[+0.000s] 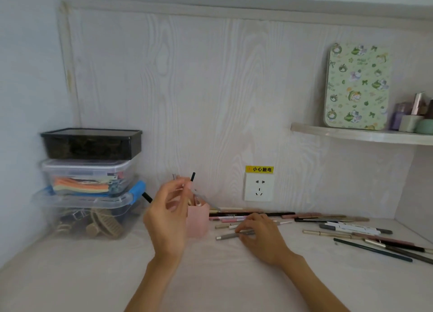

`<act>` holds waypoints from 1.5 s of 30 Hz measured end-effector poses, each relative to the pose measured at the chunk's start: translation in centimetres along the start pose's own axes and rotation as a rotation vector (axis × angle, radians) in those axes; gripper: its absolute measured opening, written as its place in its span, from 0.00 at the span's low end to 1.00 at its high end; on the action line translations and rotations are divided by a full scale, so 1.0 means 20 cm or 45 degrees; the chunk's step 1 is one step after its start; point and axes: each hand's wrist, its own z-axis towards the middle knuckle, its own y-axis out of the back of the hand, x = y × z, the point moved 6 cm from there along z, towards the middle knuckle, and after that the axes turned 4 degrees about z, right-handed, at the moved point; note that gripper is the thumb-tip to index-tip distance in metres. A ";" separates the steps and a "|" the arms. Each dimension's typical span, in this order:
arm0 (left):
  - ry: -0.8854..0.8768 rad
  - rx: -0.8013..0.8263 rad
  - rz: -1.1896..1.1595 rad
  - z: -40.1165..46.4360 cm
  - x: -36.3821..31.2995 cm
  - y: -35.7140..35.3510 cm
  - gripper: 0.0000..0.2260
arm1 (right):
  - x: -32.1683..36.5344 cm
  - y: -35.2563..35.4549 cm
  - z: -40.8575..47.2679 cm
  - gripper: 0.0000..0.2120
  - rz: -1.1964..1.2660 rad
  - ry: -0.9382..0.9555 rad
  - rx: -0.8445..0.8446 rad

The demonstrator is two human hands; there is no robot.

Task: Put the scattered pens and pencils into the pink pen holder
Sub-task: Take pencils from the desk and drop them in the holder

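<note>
**Pens going into holder, 1 in each hand**

Head view: left hand (167,214) pinches a thin black-capped pen (192,179) above the pink translucent plastic pen holder (198,220), angled for dropping in. Right hand (259,235) closes on a grey pencil (232,235) lying on the pale wood-grain desk (93,276), beside the holder; many more lie scattered to the right.

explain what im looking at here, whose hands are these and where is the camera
There is no machine here: these are a person's own two bare hands, filmed by one wide-angle camera worn on their head, looking forward and down at a pale desk. The left hand is raised over a pink pen holder and holds a thin pen with a black end. The right hand rests on the desk, fingers on a grey pen. More pens and pencils lie scattered to the right. Stacked storage boxes stand at the left, and a wall socket sits behind.
</note>
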 end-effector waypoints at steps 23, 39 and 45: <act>-0.251 0.226 0.947 0.09 0.15 0.02 0.20 | 0.08 0.04 0.01 0.06 0.249 0.127 -0.312; 0.453 0.604 0.917 -0.13 0.50 0.12 0.29 | 0.59 0.39 0.32 0.27 1.151 0.287 -0.777; 0.499 0.595 0.840 -0.13 0.49 0.13 0.27 | 0.77 0.22 0.50 0.26 0.574 0.262 -0.667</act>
